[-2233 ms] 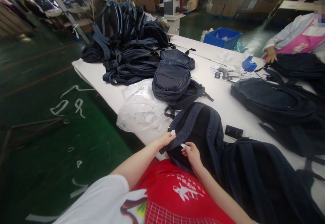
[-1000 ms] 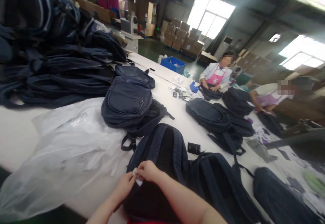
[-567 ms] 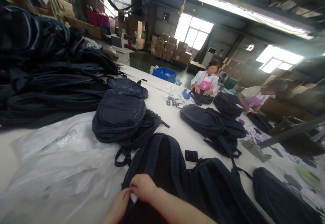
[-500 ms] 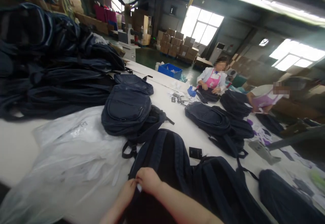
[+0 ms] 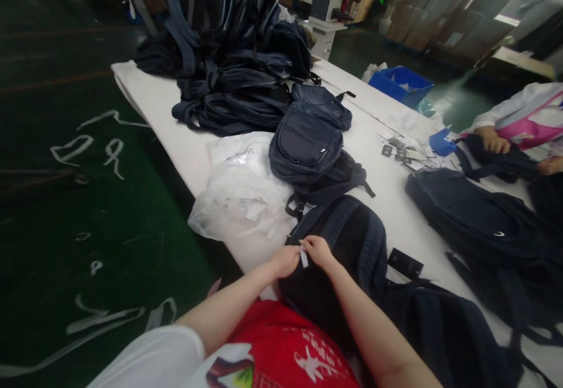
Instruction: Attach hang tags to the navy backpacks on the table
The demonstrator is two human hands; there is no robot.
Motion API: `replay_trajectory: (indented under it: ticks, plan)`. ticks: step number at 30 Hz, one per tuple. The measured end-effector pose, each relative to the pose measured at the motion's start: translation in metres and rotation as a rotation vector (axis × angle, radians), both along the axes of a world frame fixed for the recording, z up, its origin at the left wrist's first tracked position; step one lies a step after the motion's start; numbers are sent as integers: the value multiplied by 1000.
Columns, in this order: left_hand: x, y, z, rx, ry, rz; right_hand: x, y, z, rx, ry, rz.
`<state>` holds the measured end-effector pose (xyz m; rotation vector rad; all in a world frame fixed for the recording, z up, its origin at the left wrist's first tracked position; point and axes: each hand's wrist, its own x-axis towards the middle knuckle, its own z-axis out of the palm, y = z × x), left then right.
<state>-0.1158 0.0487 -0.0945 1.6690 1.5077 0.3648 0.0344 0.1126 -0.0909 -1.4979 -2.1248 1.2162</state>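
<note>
A dark navy backpack (image 5: 336, 227) lies on the table in front of me, with its straps and black back panel facing up. At its left edge both my hands meet, fingertips almost touching. A small white strip with a zigzag edge (image 5: 304, 258) hangs between them. My right hand (image 5: 318, 252) is closed in a pinch at the strip's upper end. Also closed, my left hand (image 5: 287, 261) grips from the other side; its fingertips are partly hidden. Beside the backpack, on its right, lies a black card tag (image 5: 404, 264).
Beyond my hands lie a clear plastic bag (image 5: 241, 200), another navy backpack (image 5: 305, 142) and a high backpack pile (image 5: 237, 60). More backpacks (image 5: 466, 212) are on the right, near a co-worker's hands (image 5: 492, 140). Loose tags (image 5: 402, 152) and a blue bin (image 5: 401, 86) are farther back.
My view has swung left and down, now showing the green floor and my red apron. Both hands remain together at the backpack's edge, and the white strip shows more fully.
</note>
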Motion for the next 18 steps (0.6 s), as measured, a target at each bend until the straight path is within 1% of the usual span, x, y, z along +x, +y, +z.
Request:
replay_trajectory:
  ticks: [5,13,15,18]
  plan:
    - [-1,-5,-2,7,-2,-18,-3,3,-5,18,31,-50]
    - [2,-8,-6,-3,-18,-23,-3,0,-6,-22,72,-121]
    - [2,-7,-7,-17,-20,-2,-4,0,-5,-46,85,-113]
    - [1,-5,-8,-38,-40,30,-7,0,0,-85,109,-64]
